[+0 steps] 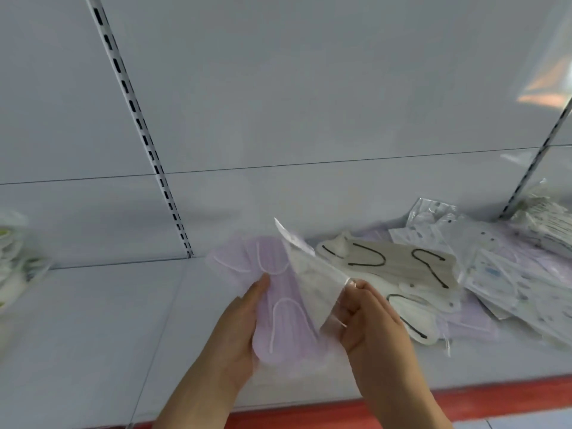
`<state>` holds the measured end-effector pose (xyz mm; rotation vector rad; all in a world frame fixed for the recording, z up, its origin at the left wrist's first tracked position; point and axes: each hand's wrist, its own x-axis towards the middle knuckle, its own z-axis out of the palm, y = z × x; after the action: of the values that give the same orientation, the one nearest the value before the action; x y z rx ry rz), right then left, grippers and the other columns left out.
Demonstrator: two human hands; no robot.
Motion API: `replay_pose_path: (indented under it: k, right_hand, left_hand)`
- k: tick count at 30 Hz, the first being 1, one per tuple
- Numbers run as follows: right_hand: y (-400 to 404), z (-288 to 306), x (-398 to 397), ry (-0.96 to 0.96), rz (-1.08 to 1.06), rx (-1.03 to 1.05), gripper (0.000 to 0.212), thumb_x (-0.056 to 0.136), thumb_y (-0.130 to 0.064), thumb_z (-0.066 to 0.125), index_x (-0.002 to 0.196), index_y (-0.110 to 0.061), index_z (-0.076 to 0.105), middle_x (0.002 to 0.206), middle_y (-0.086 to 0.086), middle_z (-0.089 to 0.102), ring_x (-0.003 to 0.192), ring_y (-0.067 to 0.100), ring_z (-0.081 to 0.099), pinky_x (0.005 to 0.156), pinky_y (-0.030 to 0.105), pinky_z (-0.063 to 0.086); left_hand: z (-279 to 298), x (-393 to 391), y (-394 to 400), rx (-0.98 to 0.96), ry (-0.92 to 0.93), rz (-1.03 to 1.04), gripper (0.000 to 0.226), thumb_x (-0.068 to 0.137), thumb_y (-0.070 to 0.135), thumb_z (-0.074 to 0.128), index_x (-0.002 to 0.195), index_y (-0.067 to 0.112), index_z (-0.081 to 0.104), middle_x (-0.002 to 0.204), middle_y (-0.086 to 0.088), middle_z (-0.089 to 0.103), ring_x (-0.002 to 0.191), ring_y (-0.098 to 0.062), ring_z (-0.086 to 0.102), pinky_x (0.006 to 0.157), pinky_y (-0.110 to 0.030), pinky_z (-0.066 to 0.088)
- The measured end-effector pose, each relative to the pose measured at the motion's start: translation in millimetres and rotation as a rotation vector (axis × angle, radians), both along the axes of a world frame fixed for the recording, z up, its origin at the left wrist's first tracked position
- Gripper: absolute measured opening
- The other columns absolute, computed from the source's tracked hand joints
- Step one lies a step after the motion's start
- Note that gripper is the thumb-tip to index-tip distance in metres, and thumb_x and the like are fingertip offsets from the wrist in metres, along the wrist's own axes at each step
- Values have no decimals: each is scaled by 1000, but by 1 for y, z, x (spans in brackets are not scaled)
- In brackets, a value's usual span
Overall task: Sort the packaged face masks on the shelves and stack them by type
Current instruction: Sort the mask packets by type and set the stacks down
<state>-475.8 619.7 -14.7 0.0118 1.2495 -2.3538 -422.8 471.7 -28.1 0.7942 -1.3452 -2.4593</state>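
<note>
A white shelf (pixel 93 320) with a slotted upright is seen. A fan of lilac masks (pixel 272 292) is gripped by the left hand (pixel 235 332); just right of it, a white packaged mask (pixel 312 283), long axis tilted up-left, is pinched by the right hand (pixel 368 317). The unsorted pile (pixel 448 274) lies right of the fan, nearer that hand.
</note>
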Motion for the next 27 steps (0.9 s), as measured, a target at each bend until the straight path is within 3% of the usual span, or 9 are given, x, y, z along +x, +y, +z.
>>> replay_pose_path:
  k: [4,7,9,12,15,18,21,24,27]
  right_hand:
    - [17,5,-19,267,-346,197,27,101,-9,46,78,-21,54,67,-6,57,63,8,55,64,26,50]
    - [37,11,-38,682,-580,575,17,104,-16,46,89,-25,49,67,-14,57,57,1,52,56,9,40]
    - [47,15,-49,938,-697,786,7,104,-17,48,98,-20,50,77,-10,59,62,3,51,59,7,38]
    - [48,13,-62,1156,-619,980,6,101,-16,51,104,-18,56,91,-4,66,77,13,60,66,30,44]
    - [38,-3,-68,1225,-278,1248,11,97,-24,56,103,-20,63,94,4,68,87,29,64,66,34,42]
    - [13,-11,-51,1085,-37,1124,37,91,-46,60,122,-26,61,117,-6,66,98,11,60,80,27,42]
    - [-24,0,-23,934,189,727,67,82,-58,60,140,-28,46,130,-14,61,116,-1,59,102,31,49]
    - [-50,12,0,907,303,403,51,92,-39,67,137,-24,48,119,-5,67,113,14,65,99,46,51]
    - [-60,16,5,905,323,339,80,79,-47,74,148,-36,34,128,-8,64,123,16,58,104,48,47]
  left_hand:
    - [-7,5,-14,-100,-71,118,26,98,23,61,117,8,72,101,-12,79,84,-26,77,71,-39,58]
    - [-9,13,-30,-200,-95,182,24,99,28,61,113,12,72,96,-7,80,80,-22,77,64,-34,58]
    - [-11,19,-39,-228,-109,215,27,99,34,61,113,14,71,97,-5,80,84,-23,77,67,-35,57]
    - [-15,26,-48,-263,-148,255,33,98,43,61,114,17,71,98,-3,80,92,-25,75,77,-39,57]
    - [-13,32,-52,-360,-136,236,32,98,46,59,114,21,71,98,-1,80,94,-24,75,81,-40,58]
    - [-3,40,-52,-541,-29,204,28,97,46,58,111,26,72,100,4,79,96,-17,75,85,-37,57]
    - [10,50,-52,-793,80,138,26,93,45,55,112,34,69,102,17,77,99,-1,71,82,-17,53]
    - [15,60,-56,-859,186,31,31,89,35,59,120,36,62,108,26,74,106,5,67,83,-9,49]
    - [12,70,-70,-856,131,-89,31,85,44,76,115,42,67,109,25,74,104,5,68,83,-12,50]
